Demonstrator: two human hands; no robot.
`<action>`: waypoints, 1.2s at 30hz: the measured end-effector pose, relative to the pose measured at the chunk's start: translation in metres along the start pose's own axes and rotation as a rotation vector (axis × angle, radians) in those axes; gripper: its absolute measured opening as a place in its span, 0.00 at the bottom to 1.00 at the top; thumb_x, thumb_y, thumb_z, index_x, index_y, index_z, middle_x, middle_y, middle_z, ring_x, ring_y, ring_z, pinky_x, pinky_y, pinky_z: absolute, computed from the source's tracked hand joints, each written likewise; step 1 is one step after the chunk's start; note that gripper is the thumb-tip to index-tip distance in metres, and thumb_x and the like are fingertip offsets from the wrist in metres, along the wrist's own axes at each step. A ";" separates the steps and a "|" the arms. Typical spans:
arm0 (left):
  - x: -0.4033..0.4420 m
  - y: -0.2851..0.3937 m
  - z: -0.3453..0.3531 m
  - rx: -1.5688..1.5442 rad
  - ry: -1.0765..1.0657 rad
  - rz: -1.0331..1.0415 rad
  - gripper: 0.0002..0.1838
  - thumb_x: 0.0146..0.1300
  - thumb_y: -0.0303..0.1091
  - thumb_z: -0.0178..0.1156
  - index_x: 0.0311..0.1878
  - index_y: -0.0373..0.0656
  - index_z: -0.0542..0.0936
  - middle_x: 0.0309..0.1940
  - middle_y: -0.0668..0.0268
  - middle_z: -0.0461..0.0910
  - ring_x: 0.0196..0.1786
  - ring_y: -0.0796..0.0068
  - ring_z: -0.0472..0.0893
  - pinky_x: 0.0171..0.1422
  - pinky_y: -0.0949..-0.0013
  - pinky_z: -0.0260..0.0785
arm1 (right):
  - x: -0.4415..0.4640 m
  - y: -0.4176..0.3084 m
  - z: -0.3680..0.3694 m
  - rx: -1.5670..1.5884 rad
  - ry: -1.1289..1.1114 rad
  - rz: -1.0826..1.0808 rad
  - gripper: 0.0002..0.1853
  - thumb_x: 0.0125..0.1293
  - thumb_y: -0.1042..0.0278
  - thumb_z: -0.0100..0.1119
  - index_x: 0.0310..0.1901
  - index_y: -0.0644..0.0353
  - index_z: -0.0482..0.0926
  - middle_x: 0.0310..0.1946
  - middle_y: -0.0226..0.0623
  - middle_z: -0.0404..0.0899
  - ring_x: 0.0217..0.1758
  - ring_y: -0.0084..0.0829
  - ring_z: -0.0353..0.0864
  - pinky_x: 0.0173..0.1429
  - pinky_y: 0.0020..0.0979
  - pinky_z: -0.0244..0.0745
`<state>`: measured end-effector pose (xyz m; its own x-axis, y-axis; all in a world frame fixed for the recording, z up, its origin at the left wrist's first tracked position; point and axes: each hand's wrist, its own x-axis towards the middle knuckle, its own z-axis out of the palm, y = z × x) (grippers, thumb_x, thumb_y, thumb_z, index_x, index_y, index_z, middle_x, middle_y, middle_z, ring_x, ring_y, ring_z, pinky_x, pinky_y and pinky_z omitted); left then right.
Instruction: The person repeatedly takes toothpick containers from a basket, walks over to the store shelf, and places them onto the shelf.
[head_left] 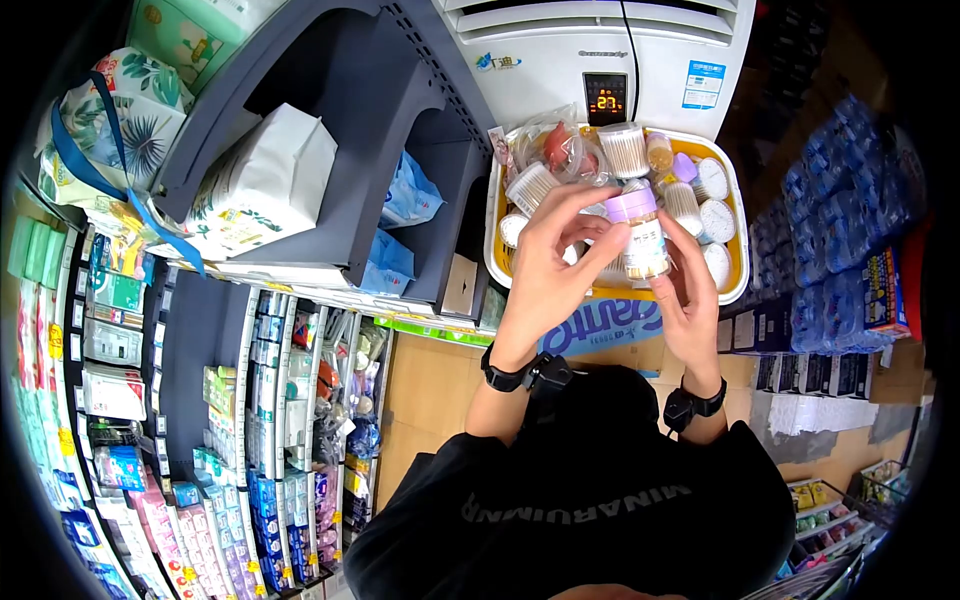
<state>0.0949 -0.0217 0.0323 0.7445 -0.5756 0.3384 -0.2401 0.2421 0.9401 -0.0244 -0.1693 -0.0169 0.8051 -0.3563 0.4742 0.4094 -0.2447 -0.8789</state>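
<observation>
The left hand (560,250) pinches the lilac lid and upper side of a small, clear plastic jar with a printed label (646,245), while the right hand (692,290) grips its other side and base. Held over a yellow plastic basket with a pale rim (743,215), the jar appears picked out but not yet set down, its lid on; several clear, round tubs of white-tipped swabs (625,152) remain inside.
</observation>
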 end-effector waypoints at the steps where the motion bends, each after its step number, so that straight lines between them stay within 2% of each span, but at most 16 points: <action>1: -0.004 0.001 -0.002 -0.003 0.000 -0.001 0.22 0.67 0.27 0.72 0.63 0.35 0.81 0.58 0.58 0.78 0.48 0.75 0.87 0.54 0.71 0.80 | -0.001 -0.001 0.002 0.070 0.013 0.006 0.29 0.77 0.73 0.58 0.77 0.64 0.66 0.77 0.47 0.67 0.77 0.40 0.70 0.76 0.39 0.70; 3: -0.010 0.003 -0.005 -0.030 -0.039 0.042 0.28 0.65 0.26 0.72 0.69 0.37 0.78 0.61 0.56 0.76 0.54 0.72 0.85 0.60 0.68 0.78 | -0.003 -0.004 0.004 0.138 0.027 0.014 0.30 0.78 0.73 0.58 0.77 0.66 0.64 0.77 0.48 0.66 0.78 0.40 0.69 0.77 0.39 0.68; 4: -0.011 0.003 -0.006 -0.032 -0.040 0.040 0.28 0.65 0.26 0.72 0.69 0.37 0.78 0.61 0.56 0.76 0.54 0.72 0.85 0.60 0.68 0.78 | -0.002 -0.006 0.004 0.146 0.020 0.016 0.30 0.78 0.72 0.58 0.77 0.68 0.63 0.77 0.49 0.66 0.78 0.40 0.69 0.78 0.39 0.67; 6: -0.014 0.003 -0.010 0.154 -0.089 0.198 0.36 0.60 0.27 0.75 0.72 0.39 0.76 0.64 0.55 0.75 0.60 0.67 0.82 0.63 0.64 0.77 | -0.002 -0.008 0.004 0.152 0.012 0.022 0.31 0.79 0.71 0.58 0.77 0.70 0.61 0.76 0.50 0.66 0.78 0.39 0.69 0.79 0.39 0.65; 7: -0.017 0.005 -0.012 0.152 -0.088 0.194 0.36 0.60 0.27 0.75 0.72 0.39 0.76 0.64 0.55 0.75 0.60 0.67 0.82 0.63 0.64 0.77 | -0.001 -0.009 0.005 0.182 0.009 0.011 0.31 0.78 0.71 0.58 0.77 0.70 0.61 0.76 0.51 0.67 0.77 0.39 0.70 0.79 0.40 0.66; 9: -0.020 0.011 -0.015 0.254 -0.136 0.170 0.40 0.59 0.28 0.76 0.75 0.37 0.72 0.66 0.57 0.71 0.69 0.65 0.75 0.71 0.60 0.72 | -0.001 -0.011 0.006 0.214 0.006 0.003 0.31 0.78 0.71 0.59 0.76 0.70 0.62 0.75 0.51 0.67 0.76 0.40 0.70 0.78 0.40 0.66; 12: -0.023 0.002 -0.018 0.172 -0.130 0.176 0.43 0.58 0.30 0.77 0.76 0.37 0.70 0.66 0.57 0.71 0.71 0.63 0.75 0.73 0.59 0.71 | 0.000 -0.017 0.008 0.255 -0.011 0.033 0.30 0.77 0.71 0.60 0.75 0.71 0.62 0.74 0.52 0.67 0.75 0.40 0.71 0.77 0.40 0.68; 16: -0.023 -0.006 -0.020 0.127 -0.118 0.166 0.43 0.55 0.30 0.79 0.75 0.42 0.72 0.66 0.56 0.73 0.66 0.61 0.78 0.70 0.57 0.75 | 0.003 -0.019 0.012 0.289 -0.004 0.042 0.27 0.76 0.74 0.60 0.72 0.72 0.65 0.74 0.52 0.67 0.72 0.38 0.75 0.73 0.38 0.73; 20: -0.023 -0.014 -0.019 0.083 -0.115 0.126 0.40 0.58 0.32 0.77 0.74 0.41 0.72 0.65 0.56 0.73 0.65 0.61 0.79 0.69 0.57 0.76 | 0.008 -0.021 0.012 0.302 -0.002 0.062 0.26 0.75 0.75 0.61 0.71 0.71 0.66 0.73 0.52 0.67 0.69 0.36 0.78 0.71 0.35 0.76; 28: -0.025 -0.021 -0.009 0.060 -0.072 -0.003 0.35 0.65 0.34 0.72 0.73 0.37 0.71 0.61 0.56 0.73 0.63 0.63 0.80 0.68 0.59 0.76 | 0.006 -0.017 0.010 0.338 -0.001 0.129 0.27 0.75 0.75 0.61 0.72 0.69 0.66 0.73 0.49 0.70 0.71 0.33 0.75 0.72 0.37 0.74; 30: -0.026 -0.019 -0.008 -0.046 -0.038 -0.140 0.32 0.69 0.34 0.69 0.73 0.35 0.71 0.60 0.57 0.73 0.62 0.65 0.80 0.69 0.61 0.75 | 0.005 -0.014 0.009 0.310 -0.007 0.134 0.28 0.75 0.75 0.62 0.73 0.68 0.67 0.73 0.47 0.70 0.71 0.33 0.74 0.71 0.37 0.74; 36: -0.027 -0.018 -0.007 -0.086 -0.060 -0.153 0.32 0.71 0.37 0.68 0.73 0.33 0.71 0.60 0.59 0.74 0.60 0.67 0.81 0.67 0.64 0.74 | 0.001 -0.008 0.009 0.270 0.043 0.133 0.26 0.74 0.73 0.65 0.71 0.66 0.72 0.73 0.44 0.71 0.68 0.31 0.75 0.67 0.33 0.75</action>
<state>0.0837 -0.0052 0.0057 0.7293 -0.6555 0.1960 -0.0710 0.2125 0.9746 -0.0232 -0.1590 -0.0096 0.8429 -0.4082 0.3507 0.4056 0.0535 -0.9125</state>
